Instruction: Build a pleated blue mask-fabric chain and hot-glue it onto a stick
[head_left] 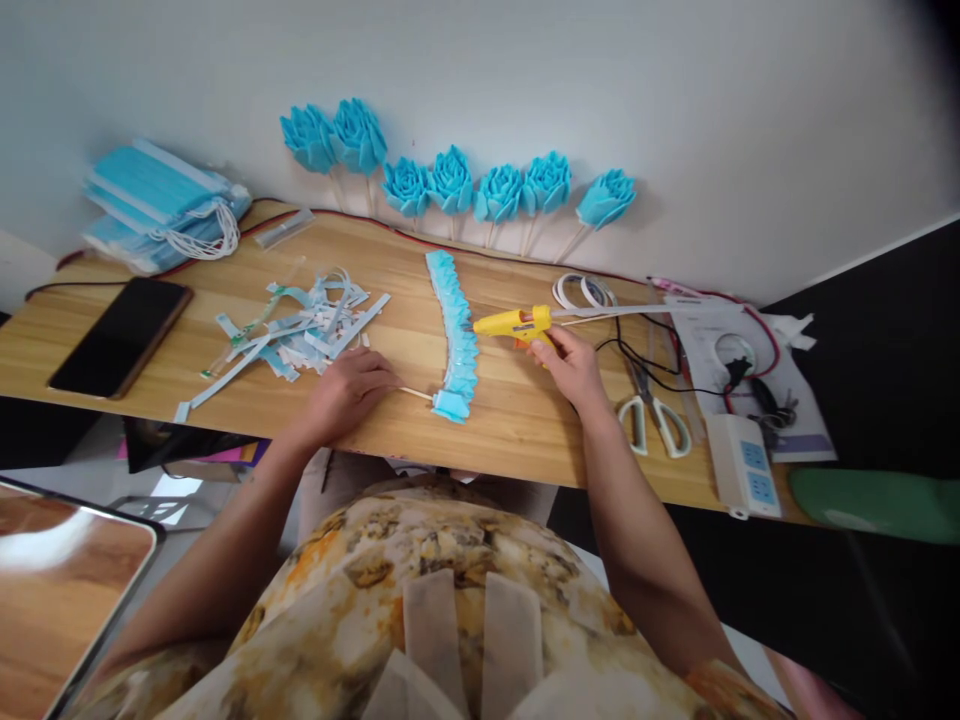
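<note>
A long strip of pleated blue petals (454, 320) lies on the wooden table, running away from me. At its near end the blue material is around the tip of a thin wooden stick (415, 392). My left hand (351, 392) is closed on the stick's other end. In my right hand (571, 368) is a yellow glue gun (514, 323), gripped by its handle, with a long glue stick out of its back. Its nozzle points left, close to the strip's right edge; whether they touch is unclear.
Blue flowers on sticks (450, 180) lean on the wall. Cut scraps (322, 320), a phone (120, 338) and stacked masks (161, 200) are on the left. At right are scissors (652, 415), tape rolls (585, 291), cables and a power strip (744, 465).
</note>
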